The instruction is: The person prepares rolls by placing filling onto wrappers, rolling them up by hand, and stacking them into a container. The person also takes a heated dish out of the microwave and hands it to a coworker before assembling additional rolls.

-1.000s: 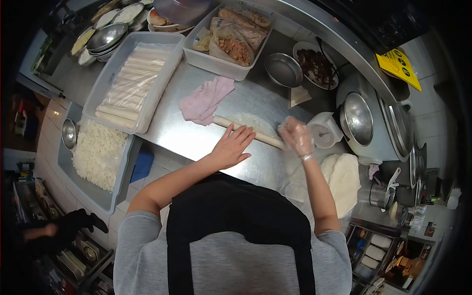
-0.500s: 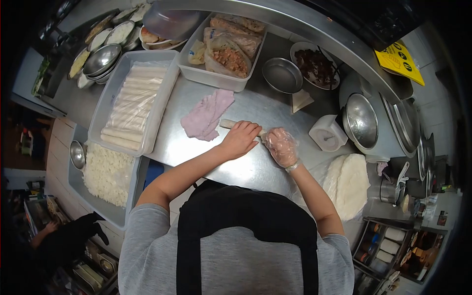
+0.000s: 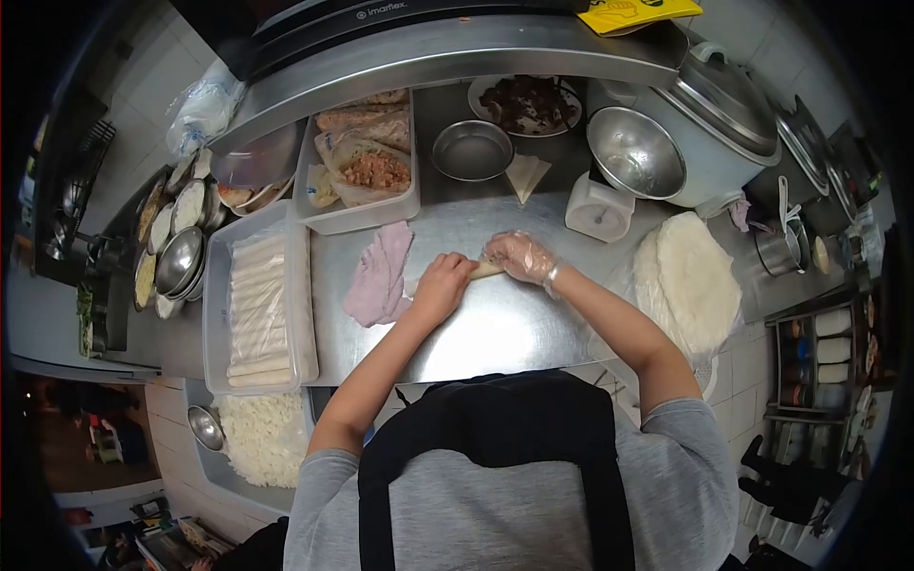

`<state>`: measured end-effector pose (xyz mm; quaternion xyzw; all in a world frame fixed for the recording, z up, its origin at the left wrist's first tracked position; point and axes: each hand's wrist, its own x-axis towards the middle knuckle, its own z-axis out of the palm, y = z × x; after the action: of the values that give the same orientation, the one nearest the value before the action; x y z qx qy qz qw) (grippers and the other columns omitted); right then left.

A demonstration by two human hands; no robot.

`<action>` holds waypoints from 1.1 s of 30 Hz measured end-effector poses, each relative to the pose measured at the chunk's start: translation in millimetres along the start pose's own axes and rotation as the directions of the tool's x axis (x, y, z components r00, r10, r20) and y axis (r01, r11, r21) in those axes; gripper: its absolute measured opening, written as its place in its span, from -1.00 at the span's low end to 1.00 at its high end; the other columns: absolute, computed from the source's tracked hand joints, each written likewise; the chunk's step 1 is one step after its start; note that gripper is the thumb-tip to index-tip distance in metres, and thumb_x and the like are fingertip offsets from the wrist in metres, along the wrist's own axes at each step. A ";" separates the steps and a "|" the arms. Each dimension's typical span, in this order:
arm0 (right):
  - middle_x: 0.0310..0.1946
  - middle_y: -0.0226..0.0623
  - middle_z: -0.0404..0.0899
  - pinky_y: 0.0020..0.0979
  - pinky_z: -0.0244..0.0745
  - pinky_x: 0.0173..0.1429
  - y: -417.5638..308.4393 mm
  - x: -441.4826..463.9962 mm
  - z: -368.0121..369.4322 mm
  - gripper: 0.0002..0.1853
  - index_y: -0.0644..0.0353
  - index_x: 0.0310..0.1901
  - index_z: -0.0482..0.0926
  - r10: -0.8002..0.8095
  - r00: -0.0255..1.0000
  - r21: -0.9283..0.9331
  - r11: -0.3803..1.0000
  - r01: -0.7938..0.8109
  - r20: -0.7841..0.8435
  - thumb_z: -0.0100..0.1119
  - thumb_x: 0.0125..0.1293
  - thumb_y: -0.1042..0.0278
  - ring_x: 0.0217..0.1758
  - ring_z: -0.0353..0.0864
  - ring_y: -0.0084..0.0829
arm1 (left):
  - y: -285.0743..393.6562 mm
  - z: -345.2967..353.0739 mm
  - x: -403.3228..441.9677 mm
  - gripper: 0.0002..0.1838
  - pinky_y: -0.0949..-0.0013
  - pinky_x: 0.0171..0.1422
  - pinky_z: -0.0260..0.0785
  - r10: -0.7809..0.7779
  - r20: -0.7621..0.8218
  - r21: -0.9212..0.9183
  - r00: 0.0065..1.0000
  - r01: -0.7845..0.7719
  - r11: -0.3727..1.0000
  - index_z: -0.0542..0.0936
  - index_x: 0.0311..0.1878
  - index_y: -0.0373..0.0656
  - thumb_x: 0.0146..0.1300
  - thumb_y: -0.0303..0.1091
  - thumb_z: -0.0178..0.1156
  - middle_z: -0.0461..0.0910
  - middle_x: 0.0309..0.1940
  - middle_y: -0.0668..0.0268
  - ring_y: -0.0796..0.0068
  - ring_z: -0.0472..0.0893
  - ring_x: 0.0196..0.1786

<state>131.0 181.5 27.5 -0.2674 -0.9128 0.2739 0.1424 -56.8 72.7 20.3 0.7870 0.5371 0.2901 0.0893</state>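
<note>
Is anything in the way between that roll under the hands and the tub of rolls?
Yes: the pink cloth lies between roll and tub, with the tub's wall beyond. The left hand touches the roll directly; the right hand has only its clear glove between.

Smooth, glossy metal worktop (image 3: 514, 333), with a matt cloth (image 3: 377, 276) on it.
Clear plastic glove (image 3: 524, 255), crinkled; metal bowl (image 3: 636, 152), shiny.

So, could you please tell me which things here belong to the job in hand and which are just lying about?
Likely part of the job:
- roll being handled
- rolls in the tub
- stacked wrappers
- bagged filling

Seemingly just lying about:
- yellow card
- kitchen scale
- pink cloth
</note>
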 end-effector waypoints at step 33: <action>-0.08 -0.14 0.57 -0.28 0.51 0.06 -108.9 -78.0 -83.3 -0.65 0.22 -0.04 0.60 -0.206 0.741 -0.102 0.978 0.184 -0.639 0.24 0.07 0.58 -0.01 0.59 -0.13 | 93.4 -93.6 49.9 -0.64 0.38 -0.20 0.37 -0.151 -0.106 -0.594 0.983 0.059 0.802 0.44 -0.08 -0.20 0.15 -0.27 0.32 0.53 -0.42 0.27 0.43 0.55 -0.33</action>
<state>183.9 95.7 148.8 -0.2505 -0.8351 0.1338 0.4712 -21.8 63.4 156.9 0.6658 0.4687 0.4943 0.3045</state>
